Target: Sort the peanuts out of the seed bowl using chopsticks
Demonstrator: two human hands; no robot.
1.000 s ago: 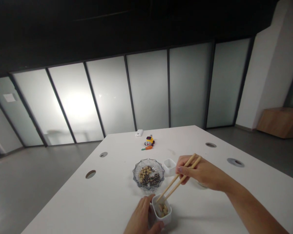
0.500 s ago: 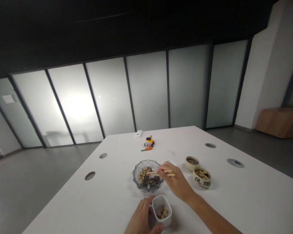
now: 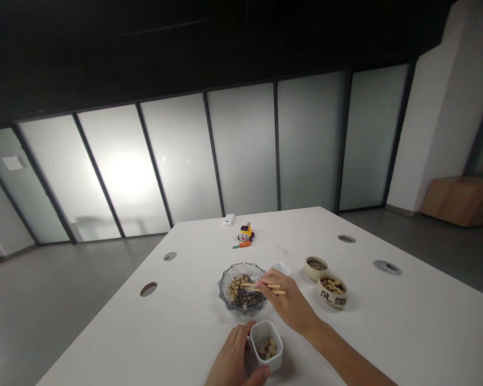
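Observation:
My right hand (image 3: 286, 302) grips a pair of wooden chopsticks (image 3: 261, 288), whose tips reach left into the glass bowl (image 3: 225, 294) of pale peanuts and dark seeds. At the near table edge my left hand (image 3: 233, 362) curls around the side of a small white square container (image 3: 268, 348) that holds a few peanuts. Another small white container (image 3: 280, 267) shows partly behind my right hand.
Two round cream bowls, a far cream bowl (image 3: 316, 268) and a near cream bowl (image 3: 332, 291), stand to the right with nuts in them. A toy car (image 3: 246, 233), an orange carrot toy (image 3: 242, 245) and a white box (image 3: 228, 220) lie near the far edge of the white table (image 3: 406, 321). Round cable holes (image 3: 148, 289) dot the table.
My right hand has carried the chopsticks from the near white container up and left to the glass bowl, uncovering the two cream bowls. My left hand has stayed on the container.

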